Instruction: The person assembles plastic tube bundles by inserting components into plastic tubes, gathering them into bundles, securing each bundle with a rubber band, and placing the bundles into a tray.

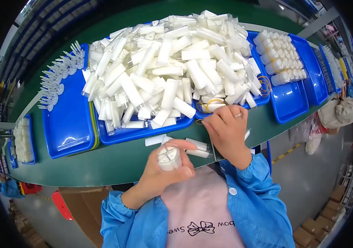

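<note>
My left hand (164, 168) is wrapped around a small bundle of white tubes (168, 159), their ends facing up toward me. At the front edge of the tray, my right hand (228, 130) has its fingers bent together, and a thin brownish loop shows beside the fingertips. Whatever they pinch is mostly hidden. Just beyond the right hand, a yellow rubber band (213, 101) lies around some tubes. A few loose white tubes (198, 148) with clear ends lie on the green table between my hands.
A big heap of white tubes (168, 53) fills the blue tray (143, 135) ahead. To its left, a blue tray (67, 124) carries clear stemmed pieces (52, 84). Banded tube bundles (279, 58) stand in a blue tray (290, 101) on the right. More rubber bands (264, 86) hang at the heap's right edge.
</note>
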Demonstrator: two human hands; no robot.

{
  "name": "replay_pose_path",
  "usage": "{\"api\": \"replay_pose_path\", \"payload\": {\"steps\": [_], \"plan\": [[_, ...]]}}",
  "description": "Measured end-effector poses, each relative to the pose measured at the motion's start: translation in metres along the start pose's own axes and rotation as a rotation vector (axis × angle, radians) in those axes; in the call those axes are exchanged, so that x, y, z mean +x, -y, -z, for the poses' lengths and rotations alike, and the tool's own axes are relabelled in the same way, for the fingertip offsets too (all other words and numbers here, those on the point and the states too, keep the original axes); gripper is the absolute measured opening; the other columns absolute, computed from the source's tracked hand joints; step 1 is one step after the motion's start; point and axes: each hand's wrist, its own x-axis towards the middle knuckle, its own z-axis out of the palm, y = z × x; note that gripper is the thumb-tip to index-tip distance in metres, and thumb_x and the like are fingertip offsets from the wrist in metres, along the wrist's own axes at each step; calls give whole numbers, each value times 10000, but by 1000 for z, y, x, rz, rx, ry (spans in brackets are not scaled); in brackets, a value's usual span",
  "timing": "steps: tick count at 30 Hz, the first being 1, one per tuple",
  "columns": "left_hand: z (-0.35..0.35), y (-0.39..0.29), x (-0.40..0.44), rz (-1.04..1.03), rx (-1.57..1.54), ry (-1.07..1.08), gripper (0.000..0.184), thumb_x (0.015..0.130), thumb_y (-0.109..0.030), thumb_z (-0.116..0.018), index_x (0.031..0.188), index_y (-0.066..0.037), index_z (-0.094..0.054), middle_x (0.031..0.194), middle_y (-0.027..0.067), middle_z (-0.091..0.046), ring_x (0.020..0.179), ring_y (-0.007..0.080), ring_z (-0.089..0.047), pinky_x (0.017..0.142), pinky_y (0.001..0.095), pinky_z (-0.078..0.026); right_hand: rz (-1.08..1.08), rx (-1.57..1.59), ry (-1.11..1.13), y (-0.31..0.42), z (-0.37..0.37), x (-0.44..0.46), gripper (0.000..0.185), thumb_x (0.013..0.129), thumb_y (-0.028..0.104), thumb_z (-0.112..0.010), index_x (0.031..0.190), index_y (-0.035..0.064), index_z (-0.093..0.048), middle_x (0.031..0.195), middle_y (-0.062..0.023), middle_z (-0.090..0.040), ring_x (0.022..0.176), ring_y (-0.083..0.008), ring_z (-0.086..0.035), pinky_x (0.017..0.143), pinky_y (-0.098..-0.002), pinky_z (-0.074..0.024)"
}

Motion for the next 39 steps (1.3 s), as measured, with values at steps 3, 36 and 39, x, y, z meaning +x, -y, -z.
{"api": "replay_pose_path", "payload": {"steps": [3, 36, 39], "plan": [[9, 3, 2, -208, 300, -56, 753, 690, -31, -763, 1328, 9, -366, 687, 32, -554, 614, 75, -516, 599, 209, -434, -14, 82, -20, 5, 7, 0, 184, 660, 137, -724, 796, 153, -602, 830, 10, -523, 813, -202, -480, 780, -378, -327], [6, 10, 15, 23, -605, 335, 445, 775, -407, -732, 925, -107, -438, 655, 24, -486, 572, 158, -519, 528, 298, -461, 160, 1959, 307, 21, 49, -32, 226, 815, 105, -669, 995, -32, -667, 935, -146, -642, 830, -312, -636, 987, -491, -406], [2, 11, 12, -89, -502, 414, 470, 775, -462, -712, 935, -104, -453, 626, 34, -507, 556, 154, -522, 518, 290, -457, -510, 2529, 363, 34, 59, -39, 275, 848, 36, -577, 1115, -7, -627, 1069, -176, -627, 827, -319, -636, 859, -466, -503]]}}
